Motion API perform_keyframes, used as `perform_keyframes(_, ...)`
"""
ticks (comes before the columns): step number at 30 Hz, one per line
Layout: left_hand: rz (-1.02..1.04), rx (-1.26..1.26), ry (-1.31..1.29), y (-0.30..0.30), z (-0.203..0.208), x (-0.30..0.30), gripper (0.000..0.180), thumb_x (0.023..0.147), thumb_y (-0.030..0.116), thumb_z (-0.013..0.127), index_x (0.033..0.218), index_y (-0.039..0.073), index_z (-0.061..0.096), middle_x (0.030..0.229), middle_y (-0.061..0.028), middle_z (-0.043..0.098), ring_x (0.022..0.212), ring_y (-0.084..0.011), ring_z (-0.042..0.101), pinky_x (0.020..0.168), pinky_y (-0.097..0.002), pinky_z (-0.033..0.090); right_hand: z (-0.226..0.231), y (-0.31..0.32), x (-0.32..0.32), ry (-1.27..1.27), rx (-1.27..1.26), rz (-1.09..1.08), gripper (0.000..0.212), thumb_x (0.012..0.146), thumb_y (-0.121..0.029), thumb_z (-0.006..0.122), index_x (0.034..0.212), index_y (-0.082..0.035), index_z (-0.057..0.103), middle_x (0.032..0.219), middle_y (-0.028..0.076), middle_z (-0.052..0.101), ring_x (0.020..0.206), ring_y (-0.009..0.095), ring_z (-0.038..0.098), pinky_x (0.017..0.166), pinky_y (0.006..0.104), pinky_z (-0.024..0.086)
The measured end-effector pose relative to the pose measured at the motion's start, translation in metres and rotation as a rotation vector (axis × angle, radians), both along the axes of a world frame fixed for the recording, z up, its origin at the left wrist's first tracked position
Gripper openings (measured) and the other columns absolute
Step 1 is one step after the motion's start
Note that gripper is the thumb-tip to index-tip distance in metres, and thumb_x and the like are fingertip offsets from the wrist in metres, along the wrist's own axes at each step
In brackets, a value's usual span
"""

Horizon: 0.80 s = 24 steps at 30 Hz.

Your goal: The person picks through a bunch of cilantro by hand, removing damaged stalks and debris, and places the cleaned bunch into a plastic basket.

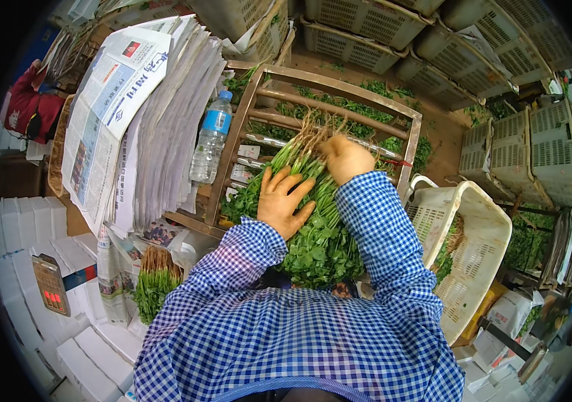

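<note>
A big bundle of leafy green herbs (323, 251), which looks like coriander, lies in front of me on a brown metal frame with bars (234, 151). Its leaves point toward my body and its brown roots point away. Flat on the stems rests my left hand (284, 202), fingers spread. My right hand (347, 158) is at the root end, its fingers curled in against the stems and roots; they are slightly blurred and partly hidden from me.
Left of the frame stand a water bottle (213, 137) and a tall newspaper stack (165, 127). A smaller rooted bunch (155, 285) and a digital scale display (51, 285) are at lower left. A cream plastic crate (477, 261) tilts at right; stacked crates (353, 43) line the back.
</note>
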<state>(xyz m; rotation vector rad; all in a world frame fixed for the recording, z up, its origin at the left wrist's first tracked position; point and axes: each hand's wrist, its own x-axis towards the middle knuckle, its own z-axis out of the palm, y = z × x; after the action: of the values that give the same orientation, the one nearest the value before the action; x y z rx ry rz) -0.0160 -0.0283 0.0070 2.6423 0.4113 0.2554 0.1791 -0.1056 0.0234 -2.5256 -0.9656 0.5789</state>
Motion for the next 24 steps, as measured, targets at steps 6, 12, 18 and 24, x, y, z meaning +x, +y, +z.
perform_keyframes(6,-0.012,-0.014,-0.031,0.000,-0.003,-0.004,0.046,0.093,0.031,0.067,0.135,0.015,0.059,0.128,-0.0143,0.059,0.134,-0.0397,0.045,0.119,-0.0654,0.022,0.003,-0.023,0.031,0.298,0.314,-0.447,0.038,0.100,-0.039,0.063,0.123,-0.009,0.065,0.084,0.009,0.070,0.072,0.017,0.065,0.072,0.0358,0.057)
perform_keyframes(12,-0.032,-0.059,-0.035,0.002,-0.004,-0.001,0.048,0.091,0.029,0.070,0.136,0.016,0.059,0.130,-0.0149,0.059,0.135,-0.0399,0.045,0.119,-0.0657,0.022,0.015,0.001,-0.017,-0.082,-0.176,0.154,0.031,0.097,-0.037,0.063,0.113,-0.011,0.069,0.090,0.015,0.073,0.082,0.031,0.071,0.074,0.0444,0.056)
perform_keyframes(18,0.053,-0.101,0.028,0.010,0.011,-0.010,0.076,0.085,0.030,0.077,0.151,0.012,0.042,0.152,-0.0187,0.044,0.145,-0.0421,0.033,0.123,-0.0592,0.020,0.023,-0.020,-0.033,-0.015,0.078,-0.052,0.023,0.096,-0.030,0.066,0.105,-0.010,0.072,0.083,0.012,0.073,0.075,0.027,0.072,0.072,0.0389,0.057)
perform_keyframes(24,0.007,-0.212,0.155,0.023,0.012,-0.012,0.090,0.085,0.048,0.075,0.156,0.012,0.033,0.159,-0.0197,0.036,0.148,-0.0446,0.028,0.123,-0.0585,0.019,0.024,-0.028,-0.041,-0.101,0.198,-0.128,0.018,0.092,-0.028,0.071,0.099,-0.012,0.077,0.089,0.010,0.075,0.083,0.028,0.071,0.078,0.0396,0.058)
